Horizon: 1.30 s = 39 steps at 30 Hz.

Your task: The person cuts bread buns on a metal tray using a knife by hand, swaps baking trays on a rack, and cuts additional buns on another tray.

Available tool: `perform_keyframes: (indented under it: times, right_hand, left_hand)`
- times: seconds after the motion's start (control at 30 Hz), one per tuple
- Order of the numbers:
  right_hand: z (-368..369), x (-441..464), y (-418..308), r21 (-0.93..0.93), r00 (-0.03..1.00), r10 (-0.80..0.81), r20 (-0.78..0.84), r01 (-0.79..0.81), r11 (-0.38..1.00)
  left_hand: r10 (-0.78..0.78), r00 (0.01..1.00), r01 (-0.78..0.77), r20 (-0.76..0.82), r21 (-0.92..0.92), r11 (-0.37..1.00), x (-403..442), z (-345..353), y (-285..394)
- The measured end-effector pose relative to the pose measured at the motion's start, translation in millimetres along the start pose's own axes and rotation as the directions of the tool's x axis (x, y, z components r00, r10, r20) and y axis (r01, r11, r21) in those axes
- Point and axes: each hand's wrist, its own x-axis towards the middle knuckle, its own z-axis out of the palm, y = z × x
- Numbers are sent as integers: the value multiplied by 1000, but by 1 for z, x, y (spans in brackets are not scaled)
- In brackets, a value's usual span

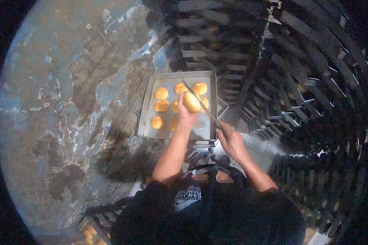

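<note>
My left hand [185, 112] is wrapped round a golden bread bun [191, 102], lifted above a metal baking tray [147, 122]. In my right hand [230, 139] is a long knife [208, 114], its narrow blade slanting up and left across the bun's right side. Whether the blade has cut into the bun I cannot tell. Several more round buns sit in rows on the tray, among them a bun [161, 93] at the upper left and a bun [200, 88] at the upper right. My left hand and the held bun partly hide the middle ones.
Tall dark racks [290, 90] with many shelf rails rise along the right side. A worn wall or surface [69, 94] with peeling paint fills the left. Pale floor tiles [255, 149] show beside my right forearm. More buns [90, 234] lie at the lower left.
</note>
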Motion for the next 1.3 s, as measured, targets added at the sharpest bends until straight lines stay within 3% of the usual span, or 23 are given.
perform_keyframes:
  times: [0.07,0.17,0.33,0.4,0.47,0.53,0.67,0.8,0.87,0.93,1.0,1.2,1.27,1.3]
  right_hand:
    - [-7,-15,-1,43,1000,19,13,-19,999]
    - [2,-10,6,67,997,77,18,-78,995]
    - [0,13,14,49,996,54,69,-58,997]
    - [-12,-2,13,83,992,64,111,-74,994]
    - [-12,-13,22,22,990,75,124,-78,997]
    - [-9,5,14,80,984,132,123,-143,986]
    - [-11,21,8,69,988,34,149,-45,997]
    - [-32,-5,5,6,956,133,263,-139,990]
    - [-25,-5,6,58,963,152,221,-168,984]
    - [-15,17,4,91,968,147,205,-168,982]
    - [-5,36,9,57,982,42,184,-53,997]
    - [-23,-2,25,96,948,168,271,-200,975]
    - [-14,7,26,36,958,160,238,-173,984]
    - [-2,18,34,48,977,86,193,-97,994]
  left_hand:
    - [36,998,-37,-43,-18,999,5,-3,9]
    - [-49,987,25,153,156,987,1,-18,-5]
    - [-7,997,2,78,61,998,1,-10,-15]
    - [-17,989,2,148,104,995,-3,-6,4]
    - [-16,993,-4,115,170,986,-6,-9,1]
    - [-65,996,47,58,259,965,2,-17,-22]
    - [-85,996,78,37,165,983,14,-21,-23]
    - [4,998,-15,63,179,984,-1,-9,3]
    - [-85,996,74,33,249,966,4,-19,-13]
    - [-71,994,49,84,244,969,6,-24,-36]
    - [-113,993,108,30,127,986,2,-13,-39]
    - [-37,999,35,7,158,987,10,-21,-13]
    - [-15,1000,10,14,308,951,2,-16,-29]
    - [-107,994,99,24,206,974,4,-17,-39]
